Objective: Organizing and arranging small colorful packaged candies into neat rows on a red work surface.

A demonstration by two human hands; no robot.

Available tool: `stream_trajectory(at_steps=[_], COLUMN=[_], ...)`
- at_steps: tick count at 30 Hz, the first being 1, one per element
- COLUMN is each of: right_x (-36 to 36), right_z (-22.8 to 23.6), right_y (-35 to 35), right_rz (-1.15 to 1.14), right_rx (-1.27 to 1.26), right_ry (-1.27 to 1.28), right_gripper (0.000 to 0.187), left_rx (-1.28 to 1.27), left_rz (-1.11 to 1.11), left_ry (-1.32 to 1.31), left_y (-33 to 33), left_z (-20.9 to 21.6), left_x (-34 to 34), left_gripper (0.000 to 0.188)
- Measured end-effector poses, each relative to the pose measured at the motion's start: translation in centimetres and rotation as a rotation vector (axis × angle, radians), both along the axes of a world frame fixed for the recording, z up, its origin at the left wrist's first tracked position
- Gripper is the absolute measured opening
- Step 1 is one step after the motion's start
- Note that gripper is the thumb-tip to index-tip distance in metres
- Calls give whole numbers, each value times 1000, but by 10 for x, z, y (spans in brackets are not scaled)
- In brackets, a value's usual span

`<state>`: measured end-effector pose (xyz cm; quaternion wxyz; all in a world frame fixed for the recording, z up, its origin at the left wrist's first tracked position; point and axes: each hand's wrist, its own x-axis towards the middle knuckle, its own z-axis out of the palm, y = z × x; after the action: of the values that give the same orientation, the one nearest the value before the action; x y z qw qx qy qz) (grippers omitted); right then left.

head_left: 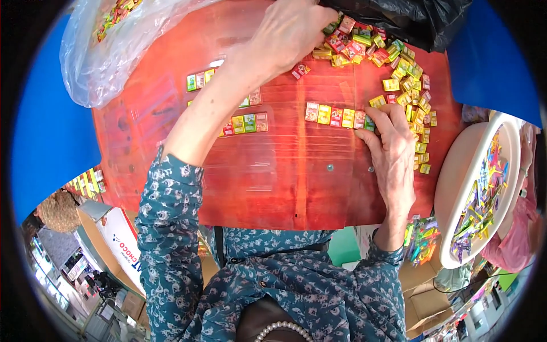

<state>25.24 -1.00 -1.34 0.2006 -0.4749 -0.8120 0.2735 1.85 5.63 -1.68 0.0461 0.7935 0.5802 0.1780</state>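
Right hand [394,145]: grip was clamped on the green packet [370,123], right end of the packet row [337,116], on the red desk [330,199]. Left hand [292,34] was at the packet pile [354,48] near the black bag [436,23]; couldn't tell whether its grip was apart or together.

Red lettering on white carton [118,231]; tiny print on small boxes [337,117] unreadable.

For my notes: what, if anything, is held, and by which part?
Right hand: green packet, pinched at its near and far ends. Left hand: cannot tell.
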Motion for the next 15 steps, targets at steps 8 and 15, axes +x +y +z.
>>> stream_trajectory(at_steps=[8, 15], right_x=[1, 0], right_z=[0, 1], right_y=[0, 1], right_rz=[5, 31], right_rx=[-16, 4], right_ry=[48, 12], right_gripper=[37, 39], left_rx=[19, 233], left_rz=[-27, -92], left_ry=[-67, 99], left_y=[11, -16], left_z=[0, 3], left_x=[0, -17], left_gripper=[24, 15])
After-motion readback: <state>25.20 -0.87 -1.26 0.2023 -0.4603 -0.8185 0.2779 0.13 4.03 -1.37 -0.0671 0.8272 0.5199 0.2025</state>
